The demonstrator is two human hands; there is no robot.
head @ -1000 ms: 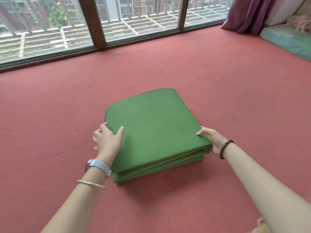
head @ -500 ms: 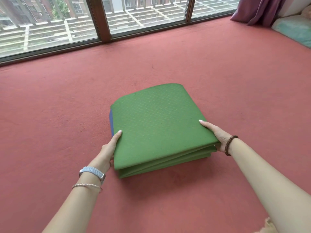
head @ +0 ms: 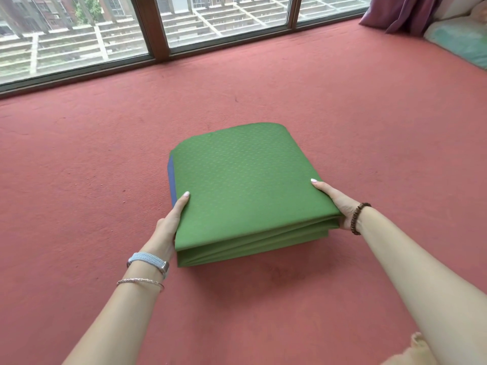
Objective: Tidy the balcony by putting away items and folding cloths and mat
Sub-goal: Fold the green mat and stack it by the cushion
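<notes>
Since a second ago the left hand [head: 168,227] has slid off the top of the folded green mat [head: 245,191] and down to its left side, and the view has come closer. That hand now clasps the mat's left edge near the front corner. Its thumb lies flat along the top face, and its other fingers are tucked out of sight beneath the stack. The right hand [head: 336,201] grips the mat's right edge the same way, thumb on top and the remaining fingers hidden under it, so the mat is held between the two hands. The mat is a thick square bundle of several layers with its open layered edge facing the person, and a strip of blue backing [head: 171,177] shows along its left side. It sits on the red carpet [head: 105,154], with a shadow under its near edge; whether that edge is lifted off the floor I cannot tell. On the left wrist, just behind the mat's near-left corner, are a pale blue watch band [head: 149,260] and a thin bracelet [head: 139,281]; a dark bead bracelet [head: 357,217] circles the right wrist. Well beyond the mat runs a wide window [head: 79,43] with a brown frame. Far to the mat's right hang a purple curtain [head: 400,11] and a teal cushion [head: 461,40].
</notes>
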